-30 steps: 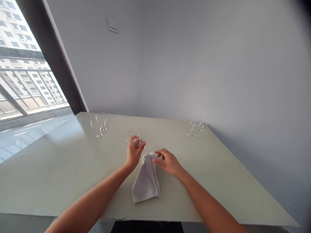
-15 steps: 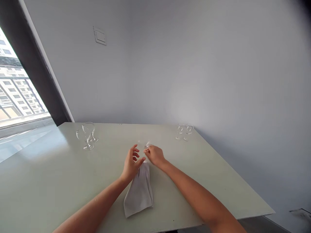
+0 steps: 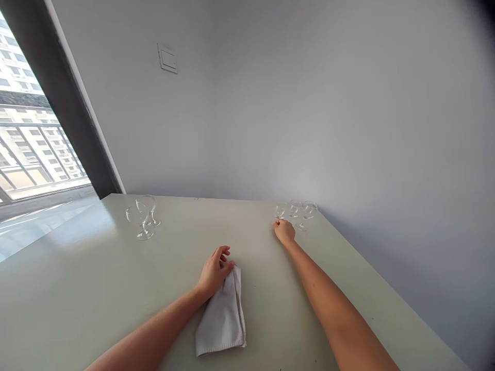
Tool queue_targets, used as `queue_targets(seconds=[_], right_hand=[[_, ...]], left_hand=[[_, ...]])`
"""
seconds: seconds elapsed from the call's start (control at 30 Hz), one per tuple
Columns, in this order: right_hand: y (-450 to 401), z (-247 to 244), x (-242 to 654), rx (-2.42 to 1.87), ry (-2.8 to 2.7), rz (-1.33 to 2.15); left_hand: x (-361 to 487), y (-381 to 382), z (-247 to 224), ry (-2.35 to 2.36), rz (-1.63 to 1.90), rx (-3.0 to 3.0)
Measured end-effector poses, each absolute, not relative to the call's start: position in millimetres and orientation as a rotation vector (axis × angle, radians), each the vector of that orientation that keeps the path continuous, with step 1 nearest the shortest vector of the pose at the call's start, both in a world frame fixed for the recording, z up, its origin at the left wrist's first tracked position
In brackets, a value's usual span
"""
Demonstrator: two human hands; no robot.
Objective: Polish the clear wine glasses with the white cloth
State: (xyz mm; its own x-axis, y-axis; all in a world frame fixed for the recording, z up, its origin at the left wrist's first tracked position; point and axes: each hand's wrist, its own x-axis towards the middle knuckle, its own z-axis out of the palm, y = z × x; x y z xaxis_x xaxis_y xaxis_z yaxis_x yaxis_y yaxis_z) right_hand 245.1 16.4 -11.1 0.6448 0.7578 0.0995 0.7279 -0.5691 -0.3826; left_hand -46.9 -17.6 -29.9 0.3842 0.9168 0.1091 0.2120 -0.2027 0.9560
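1 switch plate (image 3: 168,59) on grey wall (image 3: 170,129); railing (image 3: 27,124) outside, building (image 3: 11,67) behind.

Bright daylight enters through the window (image 3: 36,139) at left, leaving pale glare on the counter (image 3: 89,226). The grey wall (image 3: 328,103) darkens low at right. The view's upper-right corner fades to black; the glasses (image 3: 145,235) look faint.

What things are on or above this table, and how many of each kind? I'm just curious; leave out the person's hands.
Stemmed glasses: 5 (two on the left, one in the right hand's grip, two on the far right)
Grey cloth: 1 (by the left hand)
Total: 6
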Motion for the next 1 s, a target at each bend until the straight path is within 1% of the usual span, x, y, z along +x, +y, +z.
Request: queue_targets(seconds=[0.6,0.83,0.93,1.0], right_hand=[[32.1,-24.5,255.9,-2.460,-1.072,0.147],[5.2,-11.5,240.3,-2.380,-1.059,0.144],[-21.6,-6.4,215.9,-2.313,-1.124,0.179],[-40.7,-6.5,192.6,-2.234,-1.279,0.378]], left_hand=[[-45.6,-16.3,-32.9,0.975,0.948,1.693],[-44.6,-16.2,-32.7,0.930,0.983,1.554],[-42.6,-14.5,-29.2,0.941,1.143,1.437],[-43.2,-10.9,-24.7,0.973,1.349,1.363]])
